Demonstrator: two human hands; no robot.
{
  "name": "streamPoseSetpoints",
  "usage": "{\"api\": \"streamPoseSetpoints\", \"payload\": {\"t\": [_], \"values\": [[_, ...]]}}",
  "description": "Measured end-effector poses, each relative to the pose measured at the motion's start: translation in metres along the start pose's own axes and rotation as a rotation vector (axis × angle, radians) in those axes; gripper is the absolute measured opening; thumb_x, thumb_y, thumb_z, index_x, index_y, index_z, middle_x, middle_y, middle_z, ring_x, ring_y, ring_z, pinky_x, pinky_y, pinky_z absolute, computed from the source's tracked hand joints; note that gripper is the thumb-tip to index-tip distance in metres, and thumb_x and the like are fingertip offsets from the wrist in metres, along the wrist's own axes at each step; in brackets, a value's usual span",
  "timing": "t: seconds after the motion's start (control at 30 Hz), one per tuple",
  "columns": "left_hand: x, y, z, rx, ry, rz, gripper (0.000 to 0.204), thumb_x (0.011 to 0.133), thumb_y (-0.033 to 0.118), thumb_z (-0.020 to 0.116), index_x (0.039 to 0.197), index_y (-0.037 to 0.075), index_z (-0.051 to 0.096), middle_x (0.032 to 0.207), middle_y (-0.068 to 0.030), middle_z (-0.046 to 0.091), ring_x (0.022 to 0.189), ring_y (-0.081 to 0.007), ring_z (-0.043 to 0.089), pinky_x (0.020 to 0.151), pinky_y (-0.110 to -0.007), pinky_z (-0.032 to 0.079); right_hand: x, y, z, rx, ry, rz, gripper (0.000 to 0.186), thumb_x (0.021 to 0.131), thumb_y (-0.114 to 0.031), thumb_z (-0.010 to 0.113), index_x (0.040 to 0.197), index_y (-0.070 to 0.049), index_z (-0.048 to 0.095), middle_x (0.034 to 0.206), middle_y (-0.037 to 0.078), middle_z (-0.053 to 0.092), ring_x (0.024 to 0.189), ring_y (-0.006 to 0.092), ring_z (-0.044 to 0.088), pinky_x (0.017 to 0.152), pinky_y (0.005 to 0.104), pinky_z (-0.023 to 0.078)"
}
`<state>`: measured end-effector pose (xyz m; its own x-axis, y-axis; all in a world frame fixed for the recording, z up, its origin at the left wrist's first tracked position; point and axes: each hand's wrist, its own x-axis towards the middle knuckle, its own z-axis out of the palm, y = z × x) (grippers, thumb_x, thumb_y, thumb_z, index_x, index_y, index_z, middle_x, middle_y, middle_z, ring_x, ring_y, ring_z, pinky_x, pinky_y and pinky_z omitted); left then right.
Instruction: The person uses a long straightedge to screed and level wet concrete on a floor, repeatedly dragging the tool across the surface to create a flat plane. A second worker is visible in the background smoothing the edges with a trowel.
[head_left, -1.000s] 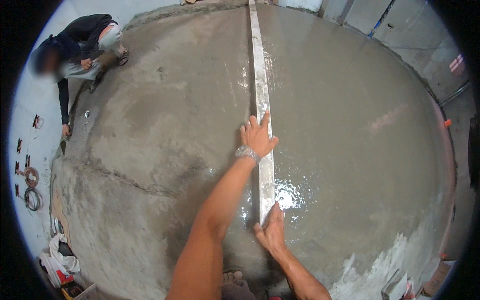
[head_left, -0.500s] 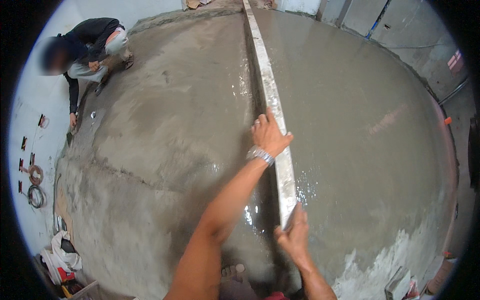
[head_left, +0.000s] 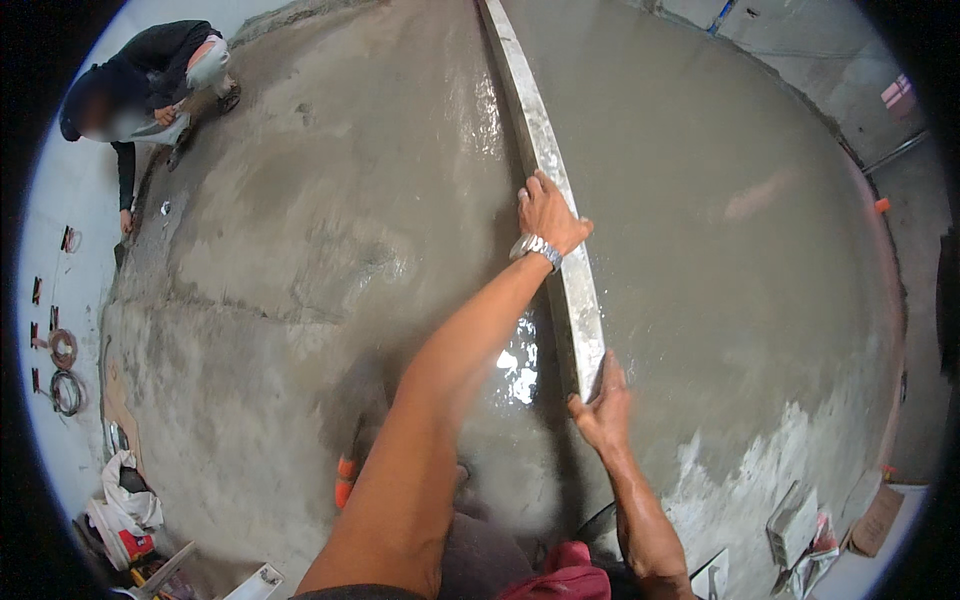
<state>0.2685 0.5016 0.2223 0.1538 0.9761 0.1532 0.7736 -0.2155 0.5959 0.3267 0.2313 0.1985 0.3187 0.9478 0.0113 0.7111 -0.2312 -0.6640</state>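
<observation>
You are holding a long, pale bar (head_left: 545, 140), which is running from the top edge of the frame to just right of centre. Your left hand (head_left: 550, 217) is clamping it near the middle of the picture, fingers curling over its left edge, thumb over its right. Your right hand (head_left: 607, 408) is gripping its lower end, thumb and fingers on opposite sides; how far those fingertips are reaching underneath, I cannot tell. You seem to be working the bar over the wet grey floor (head_left: 700, 250); the next move is probably calling for both hands acting together, without twisting it.
</observation>
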Motion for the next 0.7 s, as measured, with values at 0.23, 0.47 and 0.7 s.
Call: {"api": "streamPoseSetpoints", "payload": {"t": [0.23,0.47,0.7], "values": [[0.013,0.001,0.011,-0.028,-0.170,-0.035,0.106,0.063,0.036,0.079,0.137,-0.013,0.021,0.130,-0.0277,0.039,0.119,-0.0405,0.043,0.102,-0.042,0.038,0.013,0.010,0.020,0.043,-0.013,0.070,0.086,0.064,-0.012,0.068,0.136,0.012,0.028,0.122,0.033,0.046,0.114,0.0438,0.047,0.101,0.0446,0.036],[-0.004,-0.065,-0.003,-0.013,-0.311,0.229,0.090,0.075,0.045,0.070,0.141,0.000,0.028,0.138,-0.0255,0.039,0.128,-0.0408,0.037,0.106,-0.045,0.032,0.019,0.051,0.033,-0.023,0.005,0.022,0.087,0.063,-0.012,0.064,0.138,0.009,0.026,0.128,0.034,0.043,0.121,0.0444,0.043,0.104,0.0466,0.033],[-0.120,-0.181,-0.182,0.153,-0.067,0.308,0.052,0.080,0.027,0.068,0.125,0.007,0.052,0.114,-0.0167,0.060,0.106,-0.0319,0.056,0.099,-0.045,0.037,0.031,0.034,0.015,0.034,-0.027,-0.108,0.098,0.062,-0.003,0.061,0.147,-0.007,0.013,0.132,0.029,0.043,0.119,0.0445,0.044,0.103,0.0462,0.034]]}}
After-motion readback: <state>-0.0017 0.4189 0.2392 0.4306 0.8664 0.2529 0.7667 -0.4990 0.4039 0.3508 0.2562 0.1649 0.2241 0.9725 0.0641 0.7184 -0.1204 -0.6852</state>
